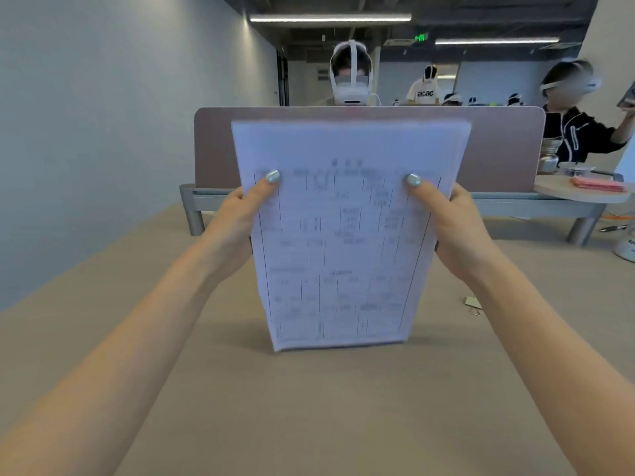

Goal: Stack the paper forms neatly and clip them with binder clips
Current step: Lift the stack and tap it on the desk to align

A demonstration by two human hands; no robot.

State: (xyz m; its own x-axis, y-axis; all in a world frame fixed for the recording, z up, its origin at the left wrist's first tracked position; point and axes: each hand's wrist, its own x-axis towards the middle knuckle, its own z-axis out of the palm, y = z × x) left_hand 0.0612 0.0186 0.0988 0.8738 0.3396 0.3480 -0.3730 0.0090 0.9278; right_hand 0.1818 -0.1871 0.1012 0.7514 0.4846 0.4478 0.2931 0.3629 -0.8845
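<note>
Both hands hold the stack of paper forms (343, 235) upright, its bottom edge on the surface (309, 407). The left grip (237, 221) and right grip (453, 225) are clamped on its side edges, thumbs in front. The print is blurred; fingers behind are hidden.

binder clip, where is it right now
In the head view a small binder clip lies on the tan table, right of the stack of paper forms, beside the right hand's wrist.
</note>
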